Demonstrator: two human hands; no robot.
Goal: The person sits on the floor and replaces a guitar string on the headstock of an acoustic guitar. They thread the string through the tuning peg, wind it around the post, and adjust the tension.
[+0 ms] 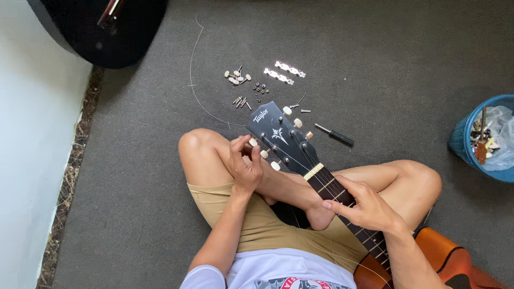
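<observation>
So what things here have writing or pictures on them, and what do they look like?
Guitar headstock: above the person's knee, by the left hand; dark, angular, with a pale script mark and a white leaf-like emblem.
Shirt print: bottom edge, on the white shirt; a curved red and dark band, only partly in view.
Blue basket: right edge, on the grey carpet; holds a clear plastic bag, any labels too small to tell.
No screens or signs.

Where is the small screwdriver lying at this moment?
In the head view, the screwdriver lies on the grey carpet, just right of the guitar headstock and above the person's right knee.
</observation>
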